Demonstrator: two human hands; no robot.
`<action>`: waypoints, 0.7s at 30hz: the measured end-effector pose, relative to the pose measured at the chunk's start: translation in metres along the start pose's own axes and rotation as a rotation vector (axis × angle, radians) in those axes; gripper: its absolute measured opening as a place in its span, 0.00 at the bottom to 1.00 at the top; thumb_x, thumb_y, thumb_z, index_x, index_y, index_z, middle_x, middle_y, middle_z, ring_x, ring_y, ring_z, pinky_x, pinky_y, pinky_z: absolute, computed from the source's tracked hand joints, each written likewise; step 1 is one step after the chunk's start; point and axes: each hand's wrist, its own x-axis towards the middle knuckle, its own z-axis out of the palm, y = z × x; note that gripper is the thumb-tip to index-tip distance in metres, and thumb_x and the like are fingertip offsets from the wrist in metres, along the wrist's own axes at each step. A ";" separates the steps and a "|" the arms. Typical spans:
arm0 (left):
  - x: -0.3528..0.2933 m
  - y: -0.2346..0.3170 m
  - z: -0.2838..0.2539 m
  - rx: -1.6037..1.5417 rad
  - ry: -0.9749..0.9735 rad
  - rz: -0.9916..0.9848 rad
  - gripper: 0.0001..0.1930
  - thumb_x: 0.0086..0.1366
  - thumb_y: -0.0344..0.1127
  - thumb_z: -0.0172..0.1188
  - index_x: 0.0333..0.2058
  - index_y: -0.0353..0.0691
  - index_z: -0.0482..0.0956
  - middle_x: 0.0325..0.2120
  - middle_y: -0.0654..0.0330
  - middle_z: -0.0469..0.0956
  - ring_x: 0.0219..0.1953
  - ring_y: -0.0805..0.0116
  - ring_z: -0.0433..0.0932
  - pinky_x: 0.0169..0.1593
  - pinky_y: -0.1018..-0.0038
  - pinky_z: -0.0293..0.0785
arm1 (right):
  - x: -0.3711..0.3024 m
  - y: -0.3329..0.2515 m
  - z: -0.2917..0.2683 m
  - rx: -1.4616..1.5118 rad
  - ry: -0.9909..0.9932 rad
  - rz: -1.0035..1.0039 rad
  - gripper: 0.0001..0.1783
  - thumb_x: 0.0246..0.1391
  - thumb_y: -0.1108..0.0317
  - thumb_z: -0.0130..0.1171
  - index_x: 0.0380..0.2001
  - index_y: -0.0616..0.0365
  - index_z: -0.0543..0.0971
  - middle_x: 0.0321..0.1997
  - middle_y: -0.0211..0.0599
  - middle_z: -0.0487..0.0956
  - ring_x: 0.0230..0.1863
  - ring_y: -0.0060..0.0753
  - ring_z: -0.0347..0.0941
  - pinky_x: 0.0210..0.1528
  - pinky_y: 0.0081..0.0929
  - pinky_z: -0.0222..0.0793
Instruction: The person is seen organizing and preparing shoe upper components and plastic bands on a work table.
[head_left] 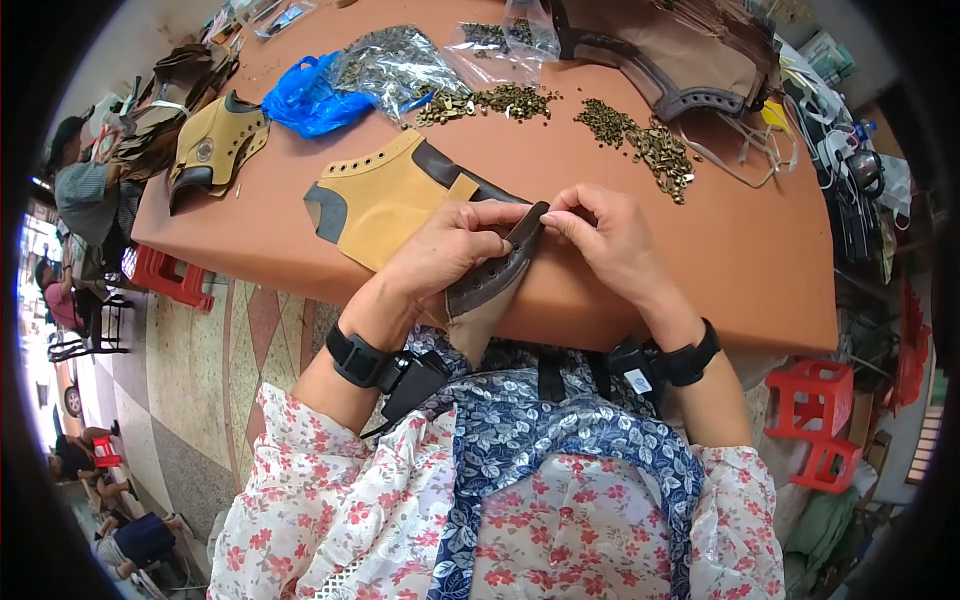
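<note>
A tan and dark brown leather shoe upper [375, 205] lies over the table's near edge, its tan part flat and one brown flap folded toward me. My left hand [435, 250] is closed on that flap, thumb on top near a row of eyelet holes. At the flap's upper tip my right hand [612, 240] pinches thumb and forefinger together, touching the leather. Whatever small thing may sit between those fingertips is hidden. Beyond the hands are a pile of brass-coloured lace hooks [665, 160] and a pile of small brass eyelets [605, 122].
The table [720, 270] has a brown-orange cover. More eyelets [512, 101], a clear plastic bag [395, 65] and a blue bag [315, 95] lie toward the back. Another tan upper [215, 145] is at left, stacked brown uppers [690, 60] at far right. Red stools [812, 420] stand beside the table.
</note>
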 end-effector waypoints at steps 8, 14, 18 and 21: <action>0.000 0.000 0.003 -0.004 0.020 0.049 0.22 0.57 0.22 0.50 0.53 0.33 0.72 0.35 0.64 0.78 0.26 0.85 0.74 0.30 0.89 0.70 | 0.011 0.003 -0.001 0.436 -0.150 0.326 0.07 0.52 0.68 0.61 0.27 0.61 0.78 0.20 0.24 0.73 0.21 0.14 0.68 0.23 0.14 0.64; 0.001 -0.004 -0.002 -0.021 -0.026 0.047 0.23 0.56 0.22 0.51 0.53 0.32 0.71 0.36 0.64 0.78 0.30 0.83 0.75 0.35 0.87 0.72 | 0.014 0.004 0.000 0.313 -0.175 0.320 0.07 0.50 0.68 0.62 0.26 0.61 0.78 0.19 0.25 0.73 0.22 0.14 0.66 0.24 0.15 0.63; 0.007 -0.015 0.003 0.068 0.029 0.118 0.22 0.56 0.22 0.52 0.52 0.32 0.71 0.37 0.63 0.77 0.35 0.81 0.75 0.39 0.84 0.72 | 0.009 0.017 0.011 0.181 -0.082 0.158 0.08 0.49 0.68 0.63 0.24 0.62 0.77 0.19 0.26 0.73 0.22 0.15 0.66 0.25 0.18 0.62; 0.011 -0.015 0.004 0.180 0.083 0.125 0.21 0.56 0.22 0.52 0.50 0.31 0.73 0.36 0.62 0.77 0.36 0.79 0.74 0.39 0.81 0.72 | 0.012 0.013 0.008 0.173 -0.137 0.250 0.09 0.48 0.67 0.63 0.24 0.62 0.78 0.20 0.28 0.75 0.22 0.17 0.67 0.25 0.19 0.64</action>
